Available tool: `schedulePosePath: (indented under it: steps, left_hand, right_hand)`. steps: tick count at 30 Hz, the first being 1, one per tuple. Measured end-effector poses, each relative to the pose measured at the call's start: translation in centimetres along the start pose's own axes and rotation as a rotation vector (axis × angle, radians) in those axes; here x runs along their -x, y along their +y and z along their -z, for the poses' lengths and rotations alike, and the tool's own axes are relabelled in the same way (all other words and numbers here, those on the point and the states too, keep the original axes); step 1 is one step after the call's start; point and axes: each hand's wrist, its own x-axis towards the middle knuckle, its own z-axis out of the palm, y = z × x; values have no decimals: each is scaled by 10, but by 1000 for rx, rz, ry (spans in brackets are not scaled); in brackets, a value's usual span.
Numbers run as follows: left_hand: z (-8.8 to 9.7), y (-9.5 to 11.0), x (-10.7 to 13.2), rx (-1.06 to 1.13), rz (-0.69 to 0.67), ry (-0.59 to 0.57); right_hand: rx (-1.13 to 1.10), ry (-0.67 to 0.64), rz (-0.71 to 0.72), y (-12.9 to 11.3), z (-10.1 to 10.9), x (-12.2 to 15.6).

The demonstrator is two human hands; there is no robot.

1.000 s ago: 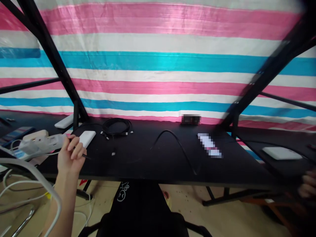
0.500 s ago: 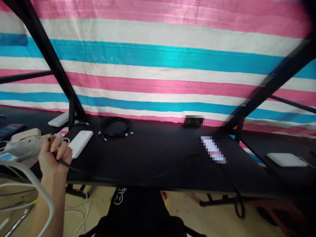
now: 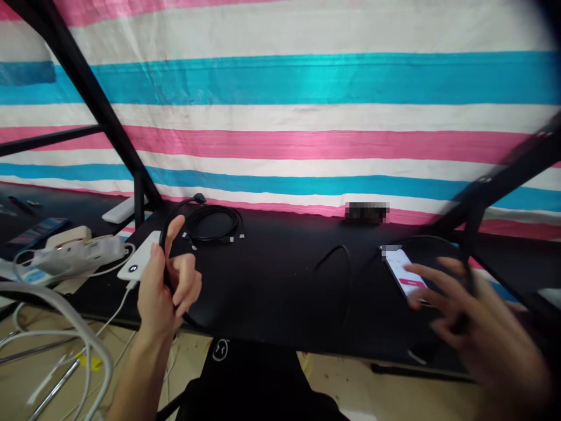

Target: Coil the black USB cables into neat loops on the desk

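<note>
My left hand [image 3: 169,285] is raised over the front edge of the black table [image 3: 272,280] and grips a black cable [image 3: 169,219] that arcs up from it, its plug end near the wall. Just left of it lies a white power bank [image 3: 139,263] with a white cord leading off the table. My right hand [image 3: 473,324], blurred by motion, reaches with spread fingers over a phone [image 3: 403,273] with a lit screen; a black cable loop curves past that hand.
A coiled black cable [image 3: 214,222] lies behind the left hand. White power strips and adapters [image 3: 74,252] with cords sit at the left. Black frame struts [image 3: 87,88] slant up on both sides. A striped tarp [image 3: 307,117] backs the table.
My left hand moved right from the power strip and lifted the black cable higher. My right hand came into view over the phone. The camera tilted down.
</note>
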Motion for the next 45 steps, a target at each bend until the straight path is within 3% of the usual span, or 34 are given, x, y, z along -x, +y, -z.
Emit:
schedulePosePath:
  steps: [4, 7, 11, 13, 15, 18, 22, 27, 36, 40, 45]
  left_hand:
    - [-12, -5, 8, -10, 51, 30]
    - [-14, -6, 9, -45, 75, 58]
    - [-11, -4, 1, -145, 38, 141]
    - [-6, -4, -6, -180, -14, 137]
    - [1, -5, -13, -218, -68, 103]
    - [2, -11, -18, -322, -94, 34]
    - [-22, -25, -23, -583, -25, -121]
    - [-61, -40, -32, -860, -74, -411]
    - [-65, -34, -16, -1170, -317, -515]
    - [-67, -26, -1, -1228, -429, -466]
    - [-59, -12, 13, -1246, -674, -150]
  right_hand:
    - [198, -79, 59, -10, -76, -10]
    - [284, -175, 100, -8, -103, -10]
    - [333, -400, 44, -7, -97, -14]
    - [320, -351, 65, -6, -85, -20]
    - [262, -221, 123, -6, -75, -26]
    - [135, -139, 173, -10, -73, -28]
    - [26, -279, 190, -31, -95, -17]
    - [45, -494, 292, -59, -124, 4]
    - [179, -497, 350, -72, -120, 35]
    - [261, -449, 400, -76, -117, 44]
    - [284, -299, 516, -82, -107, 45]
